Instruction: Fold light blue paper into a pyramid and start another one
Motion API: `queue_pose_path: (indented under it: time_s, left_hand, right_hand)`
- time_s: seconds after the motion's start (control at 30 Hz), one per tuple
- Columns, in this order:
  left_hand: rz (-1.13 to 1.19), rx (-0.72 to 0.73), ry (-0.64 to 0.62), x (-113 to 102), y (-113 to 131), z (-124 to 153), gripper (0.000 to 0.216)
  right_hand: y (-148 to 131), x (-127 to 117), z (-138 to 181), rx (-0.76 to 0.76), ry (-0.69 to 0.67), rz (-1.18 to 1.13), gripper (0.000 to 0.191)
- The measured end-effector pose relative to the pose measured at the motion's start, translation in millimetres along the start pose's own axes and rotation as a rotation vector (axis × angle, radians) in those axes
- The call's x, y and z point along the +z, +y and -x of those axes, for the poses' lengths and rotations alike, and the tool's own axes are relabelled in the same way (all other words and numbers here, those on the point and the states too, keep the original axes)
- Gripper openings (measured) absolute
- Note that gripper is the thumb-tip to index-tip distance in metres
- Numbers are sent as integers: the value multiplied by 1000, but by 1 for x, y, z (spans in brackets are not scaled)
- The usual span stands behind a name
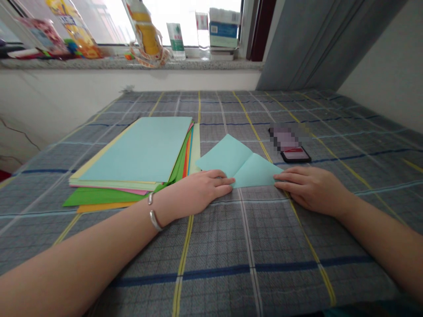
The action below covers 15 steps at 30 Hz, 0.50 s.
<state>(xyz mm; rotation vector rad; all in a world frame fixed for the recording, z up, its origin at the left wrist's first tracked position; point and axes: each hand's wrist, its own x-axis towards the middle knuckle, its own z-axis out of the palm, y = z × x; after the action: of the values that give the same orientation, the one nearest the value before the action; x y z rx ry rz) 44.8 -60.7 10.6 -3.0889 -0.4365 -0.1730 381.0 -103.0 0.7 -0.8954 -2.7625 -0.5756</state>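
Observation:
A folded sheet of light blue paper (228,152) lies on the checked cloth in front of me, with a crease running from its middle toward the lower left. My left hand (211,189), a silver bangle on its wrist, holds the paper's lower left part, fingers close together. At the right corner, my right hand (307,187) grips the paper between its fingertips and thumb. The undersides of both hands' fingers are hidden. Left of the paper rests a stack of coloured paper (142,149), light blue on top, with green, orange, pink and yellow edges showing.
Beyond my right hand lies a phone (295,154), partly blurred out. A grey plaid cloth (218,246) covers the surface. On the windowsill (115,64) at the back stand a yellow bottle (147,37), a white and green tube (176,42), boxes (224,28) and snack bags. A grey curtain (317,39) hangs right.

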Motion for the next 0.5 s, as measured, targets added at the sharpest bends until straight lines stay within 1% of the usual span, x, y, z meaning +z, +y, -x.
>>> queue_pose_path:
  time_s: [0.13,0.27,0.5]
  left_hand:
    - [23,-1,-35,-1,-2,5,36]
    - [16,8,-10,-3,-3,8,32]
    - [-100,28,30,-8,-2,8,21]
  right_hand:
    - [-1,1,2,23,2,15,24]
    - [-1,2,4,44,9,-5,24]
    - [-1,3,6,104,6,-43,27]
